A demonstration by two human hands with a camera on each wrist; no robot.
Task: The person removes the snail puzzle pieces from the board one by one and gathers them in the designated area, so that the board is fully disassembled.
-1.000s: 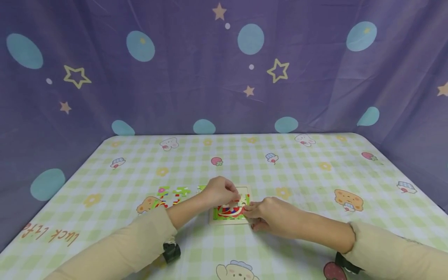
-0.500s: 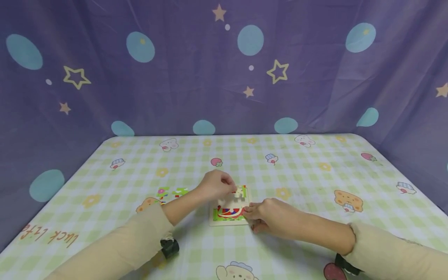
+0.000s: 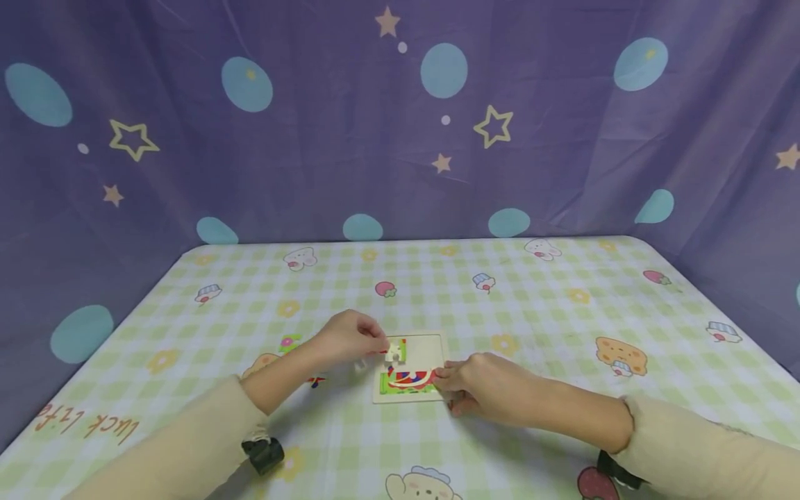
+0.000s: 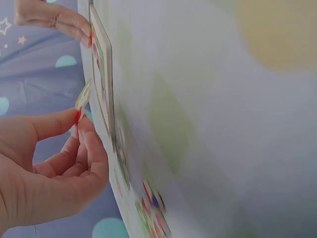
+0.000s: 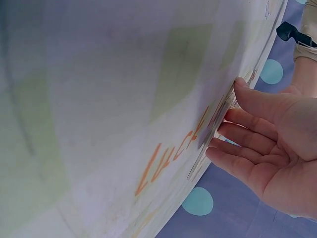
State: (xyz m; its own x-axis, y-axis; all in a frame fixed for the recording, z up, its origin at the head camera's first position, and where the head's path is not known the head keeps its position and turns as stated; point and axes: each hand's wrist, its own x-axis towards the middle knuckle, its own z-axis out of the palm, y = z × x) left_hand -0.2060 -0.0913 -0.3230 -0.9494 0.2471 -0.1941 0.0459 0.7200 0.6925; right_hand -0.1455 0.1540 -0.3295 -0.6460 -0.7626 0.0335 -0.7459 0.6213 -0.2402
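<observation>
In the head view my left hand (image 3: 353, 337) pinches a jigsaw piece (image 3: 395, 352) between thumb and fingertips, over the left side of the puzzle board (image 3: 377, 389). This piece is pale with green and red parts and a knobbed edge; the left wrist view shows the piece (image 4: 83, 100) tilted and raised off the board. The board is a light wooden frame. Its near half holds fitted pieces (image 3: 409, 380) in red, white, blue and green, while the far half shows bare wood. My right hand (image 3: 484, 385) rests at the board's right edge, fingertips touching it.
Loose puzzle pieces lie left of the board, among them a green piece (image 3: 289, 342) with a pink flower and a red-blue one (image 3: 317, 381), partly behind my left forearm. A checked tablecloth (image 3: 531, 444) covers the table; a purple curtain (image 3: 325, 125) hangs behind.
My left hand has moved left from the board's far right part to its left edge, carrying the jigsaw piece, which uncovers the board's far half. My right hand has stayed put.
</observation>
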